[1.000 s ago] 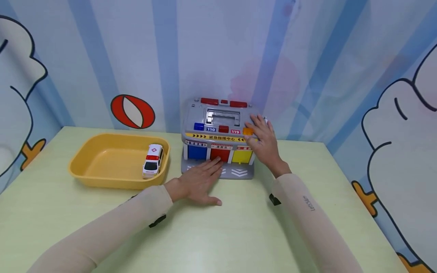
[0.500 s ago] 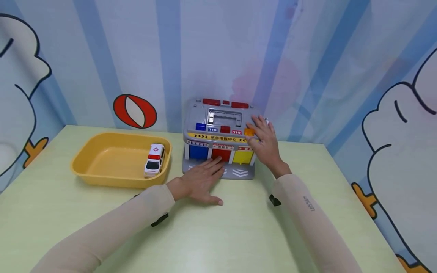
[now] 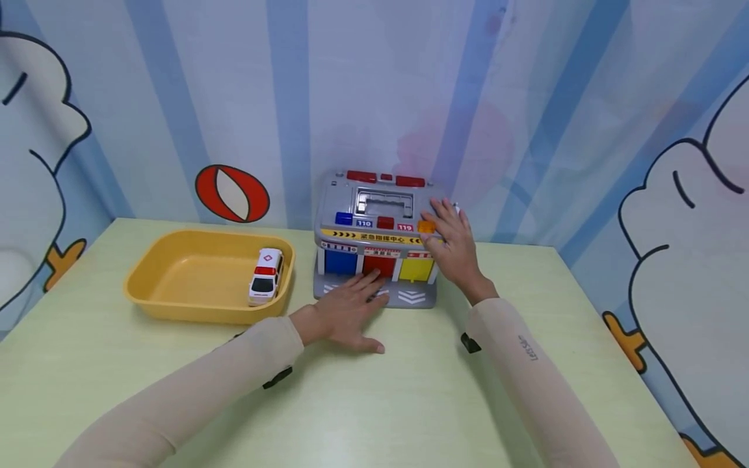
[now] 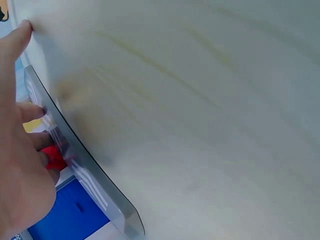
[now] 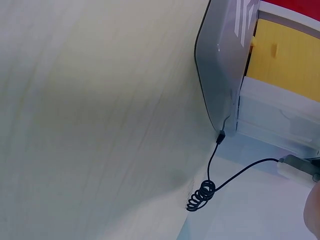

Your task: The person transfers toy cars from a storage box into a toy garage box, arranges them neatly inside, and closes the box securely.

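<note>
At toy garage (image 3: 374, 238) | left hand (image 3: 346, 316) spread, hiding red door's (image 3: 378, 264) foot | right hand (image 3: 454, 250) splayed on roof (image 3: 339, 195), mostly cropped in wrist view

Pale green table (image 3: 380, 403) before a blue-striped backdrop (image 3: 380, 84) with cartoon drawings (image 3: 696, 247).

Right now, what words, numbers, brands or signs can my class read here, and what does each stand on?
"110": roof of the toy garage, beside the blue button.
"119": same roof, beside the orange button.
"紧急指挥中心": yellow stripe, with black chevrons.
White chevrons, no words: garage base.
Red diamond sign: roof of the toy ambulance.
Too small or blurred: signs over the doors; print on the right sleeve.
</note>
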The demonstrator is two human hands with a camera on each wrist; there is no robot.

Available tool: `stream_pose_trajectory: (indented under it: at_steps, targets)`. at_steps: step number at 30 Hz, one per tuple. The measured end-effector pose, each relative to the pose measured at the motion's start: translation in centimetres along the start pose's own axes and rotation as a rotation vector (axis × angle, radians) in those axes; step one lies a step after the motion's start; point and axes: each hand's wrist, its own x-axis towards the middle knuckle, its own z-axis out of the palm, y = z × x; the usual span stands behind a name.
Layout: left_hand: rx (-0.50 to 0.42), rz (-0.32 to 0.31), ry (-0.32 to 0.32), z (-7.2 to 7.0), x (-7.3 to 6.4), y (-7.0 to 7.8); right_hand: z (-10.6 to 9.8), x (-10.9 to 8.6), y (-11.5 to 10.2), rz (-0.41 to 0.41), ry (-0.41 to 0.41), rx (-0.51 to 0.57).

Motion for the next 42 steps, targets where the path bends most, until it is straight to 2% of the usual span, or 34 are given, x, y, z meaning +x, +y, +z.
stream_pose_trajectory:
  at_steps: [3,12,42]
  targets:
    - [-0.021,-0.001,0.0,-0.16,0.04,0.12,-0.05,0.1,0.0,-0.001,0.002,-0.007]
    - [-0.012,-0.028,-0.031,-0.58,0.07,-0.04,-0.04,0.42,-0.28,0.001,0.008,-0.006]
    - [-0.078,0.005,-0.025,-0.8,-0.73,-0.06,0.23,0.07,0.04,0.026,0.003,-0.008]
